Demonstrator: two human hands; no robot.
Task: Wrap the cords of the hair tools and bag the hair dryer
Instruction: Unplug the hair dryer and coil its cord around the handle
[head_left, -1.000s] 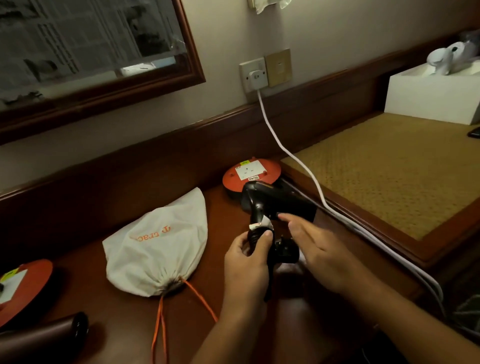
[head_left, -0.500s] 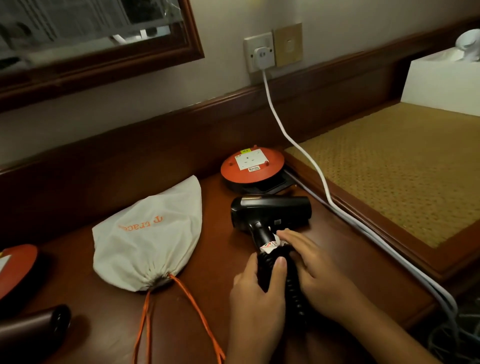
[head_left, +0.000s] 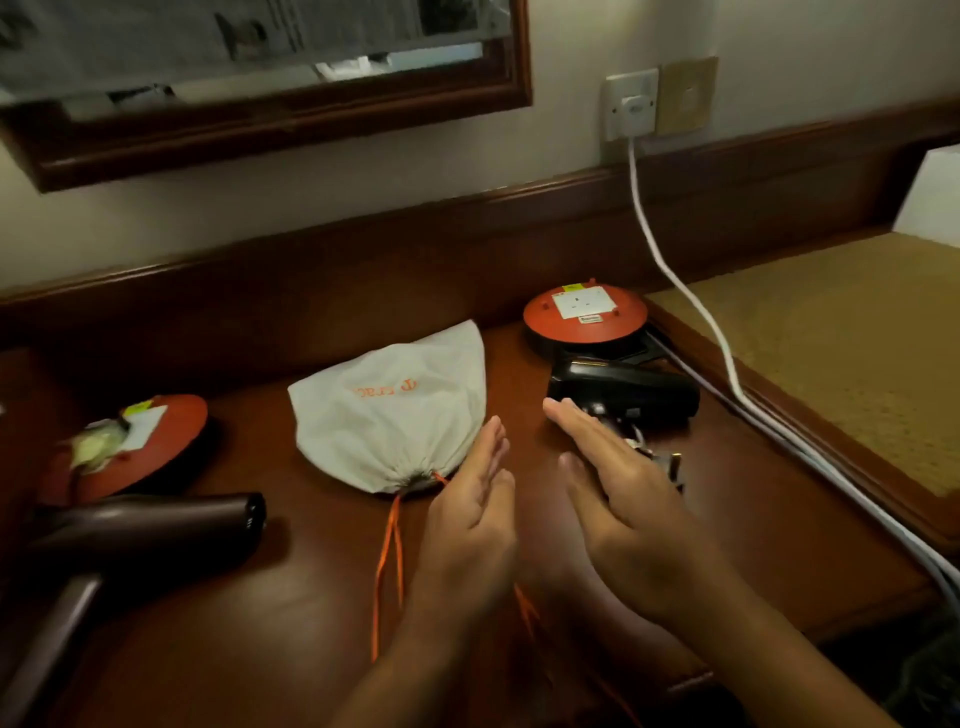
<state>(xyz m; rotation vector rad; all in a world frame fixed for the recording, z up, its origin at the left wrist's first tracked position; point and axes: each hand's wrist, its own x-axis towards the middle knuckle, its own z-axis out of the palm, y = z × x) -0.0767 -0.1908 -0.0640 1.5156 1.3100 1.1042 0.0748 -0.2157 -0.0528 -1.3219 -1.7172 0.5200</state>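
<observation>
A black hair dryer (head_left: 623, 397) lies on the wooden desk (head_left: 291, 613), its handle and wrapped cord mostly hidden behind my right hand (head_left: 618, 499). Only its plug (head_left: 670, 465) pokes out past my fingers. That hand hovers flat with straight fingers and holds nothing. My left hand (head_left: 475, 514) is also flat and empty, just right of the white drawstring bag (head_left: 395, 415). The bag is cinched shut, and its orange cords (head_left: 387, 566) trail toward me. A second, dark brown hair dryer (head_left: 140, 530) lies at the left.
Two red round socket reels sit on the desk, one at the back (head_left: 584, 317) and one at the left (head_left: 130, 441). A white cable (head_left: 691, 306) runs from the wall socket (head_left: 631, 106) along the raised woven surface (head_left: 831, 343). A framed mirror (head_left: 260, 67) hangs above.
Both hands have let go of the black dryer's handle and cord and opened flat above the desk. The dryer now lies free, and the view has swung left.
</observation>
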